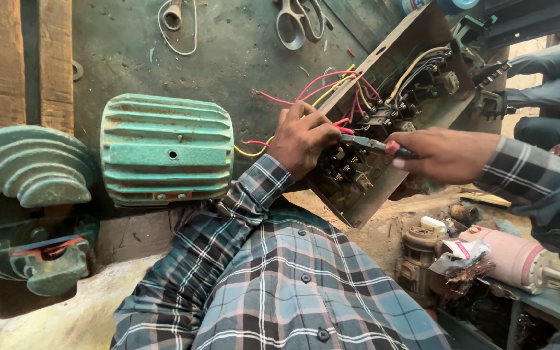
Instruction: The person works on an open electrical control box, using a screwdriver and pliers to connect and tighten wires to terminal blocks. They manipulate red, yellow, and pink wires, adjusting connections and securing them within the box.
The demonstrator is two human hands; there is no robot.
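Open metal control box (416, 39) tilted on the workbench (228, 39), its wired innards facing the person. It lies directly under and between both hands; the black switch blocks (351, 172) inside sit just beneath the grip.

Right hand (445, 154) closed around the dark handles of a pair of pliers (374, 146). Thumb on top, fingers wrapped under, a firm fist. The pliers' nose points away from that hand, toward the other hand, and ends at a red wire (341, 123) right beside the left fingers. Whether the nose is pinched on the wire cannot be told; too small and partly hidden.

Left hand (303, 139) curled, knuckles up, fingertips pressed down among the switch blocks and the red and yellow wires (322, 87). Fingers bent in tight, nearly closed; what they pinch, if anything, is hidden under the hand. It touches the box's contents, just beside the pliers' tip.

Beyond the grip, more wires loop up from the box toward a second bank of black terminals (422, 81).

To the left hand's outer side, well apart: a green ribbed motor housing (166, 150) and green finned castings (30, 165). Scissors (299, 19) lie on the bench past the box. Below the right forearm, a pink motor (516, 256) and small rusty parts on the sandy floor. Another person's legs (546, 78) at the far edge.
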